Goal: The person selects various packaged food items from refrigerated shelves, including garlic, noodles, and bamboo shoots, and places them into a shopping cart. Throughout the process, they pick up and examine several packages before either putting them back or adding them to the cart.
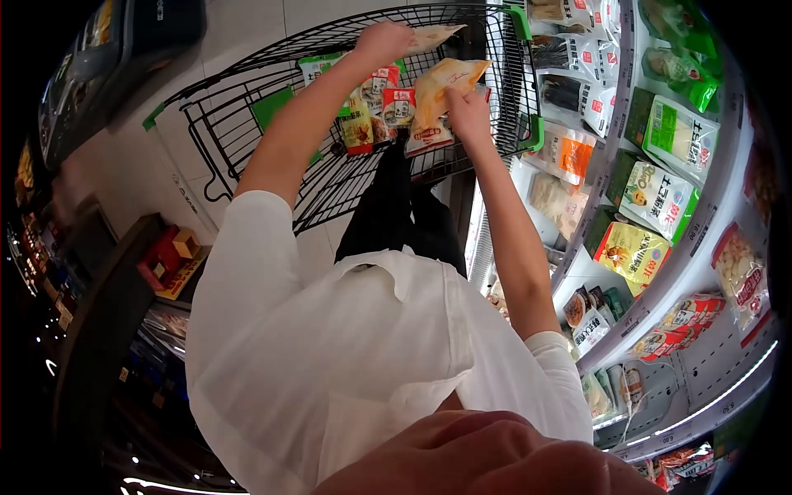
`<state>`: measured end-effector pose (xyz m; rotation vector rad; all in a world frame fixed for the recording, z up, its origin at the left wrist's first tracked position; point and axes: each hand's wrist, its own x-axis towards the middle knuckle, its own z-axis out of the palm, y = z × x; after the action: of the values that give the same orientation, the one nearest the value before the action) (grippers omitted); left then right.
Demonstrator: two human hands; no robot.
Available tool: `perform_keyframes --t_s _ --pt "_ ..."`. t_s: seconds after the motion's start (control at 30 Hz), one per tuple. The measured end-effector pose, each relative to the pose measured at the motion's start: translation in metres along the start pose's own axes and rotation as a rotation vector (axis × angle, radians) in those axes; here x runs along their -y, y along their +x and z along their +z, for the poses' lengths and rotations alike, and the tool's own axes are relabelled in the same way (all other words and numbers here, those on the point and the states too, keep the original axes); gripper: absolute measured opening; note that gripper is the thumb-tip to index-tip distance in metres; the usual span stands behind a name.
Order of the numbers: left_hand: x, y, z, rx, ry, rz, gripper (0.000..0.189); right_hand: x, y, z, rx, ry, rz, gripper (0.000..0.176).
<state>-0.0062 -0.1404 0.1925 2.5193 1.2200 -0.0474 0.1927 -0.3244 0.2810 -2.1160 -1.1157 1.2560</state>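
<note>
The left hand (385,43) is closed on one end of a pale bag (436,37), which sticks out from it at the cart's far side. The right hand (470,114) pinches the edge of a yellow bag (445,82) — thumb and fingers shut on it — over the cart (239,124), near the pale bag. Whether either bag rests on anything is hard to tell. In the cart, a yellow-green pack (357,125) lies beside red packs (398,107); a green pack (318,68) is near the left forearm. Shelves (606,165) of packets stand to the right.
</note>
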Motion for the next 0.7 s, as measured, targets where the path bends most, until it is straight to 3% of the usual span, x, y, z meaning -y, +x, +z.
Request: perform_keyframes --t_s 0.07,0.17,0.27,0.3,0.37,0.4,0.47,0.5,0.57,0.63,0.7 --pt "0.005 0.002 0.016 -0.029 -0.005 -0.016 0.032 -0.011 0.036 0.023 -0.029 -0.077 -0.013 0.052" --pt "0.018 0.002 0.038 -0.017 -0.02 -0.093 0.034 -0.046 0.084 0.061 0.03 -0.078 0.149 0.051" --pt "0.035 -0.004 0.045 0.046 -0.033 -0.172 0.036 -0.047 0.097 0.081 0.089 -0.289 -0.218 0.047" --pt "0.038 -0.005 0.047 0.063 -0.031 -0.188 0.037 -0.048 0.098 0.091 0.082 -0.29 -0.206 0.047" --pt "0.029 -0.019 0.023 0.093 -0.145 -0.198 0.037 -0.053 0.105 0.11 0.081 0.016 -0.073 0.043" --pt "0.028 -0.025 0.02 0.031 -0.223 -0.184 0.037 -0.053 0.104 0.113 0.068 0.021 -0.064 0.043" --pt "0.018 -0.038 0.008 -0.047 -0.384 -0.173 0.038 -0.053 0.1 0.115 0.293 0.205 0.057 0.04" --pt "0.007 -0.05 0.001 -0.039 -0.384 -0.162 0.038 -0.053 0.091 0.113 0.284 0.212 0.064 0.04" --pt "-0.016 -0.076 -0.017 -0.227 -0.398 -0.088 0.042 -0.043 0.064 0.099 0.332 0.325 -0.018 0.04" --pt "-0.044 -0.117 -0.023 -0.214 -0.473 -0.088 0.05 -0.038 0.024 0.07 0.271 0.289 -0.085 0.04" --pt "-0.087 -0.168 -0.038 -0.116 -0.537 -0.074 0.06 -0.034 -0.022 0.035 0.094 -0.12 -0.251 0.035"
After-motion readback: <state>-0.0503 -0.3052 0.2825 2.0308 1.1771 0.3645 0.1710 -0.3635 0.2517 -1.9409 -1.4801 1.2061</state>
